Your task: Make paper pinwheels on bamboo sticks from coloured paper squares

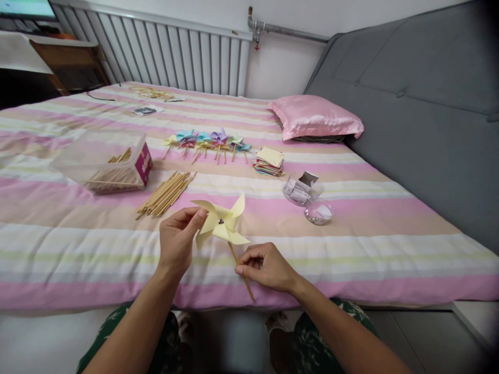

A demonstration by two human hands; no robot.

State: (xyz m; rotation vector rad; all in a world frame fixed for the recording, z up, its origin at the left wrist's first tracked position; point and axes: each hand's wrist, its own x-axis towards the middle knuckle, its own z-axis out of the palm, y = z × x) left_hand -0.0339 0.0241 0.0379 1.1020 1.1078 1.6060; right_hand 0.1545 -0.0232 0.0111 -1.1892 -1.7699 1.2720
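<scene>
A pale yellow paper pinwheel on a thin wooden stick is held up above the near edge of the bed. My left hand pinches one of its blades between thumb and fingers. Lower down, my right hand is closed on the wooden stick, which slants down to the right. A small dark fastener shows at the pinwheel's centre. Beyond my left hand lies a bundle of loose wooden sticks.
Several finished pinwheels lie in a row farther back. Left of them stands a clear plastic box with sticks inside. To the right are a stack of coloured paper, two clear round containers and a pink pillow.
</scene>
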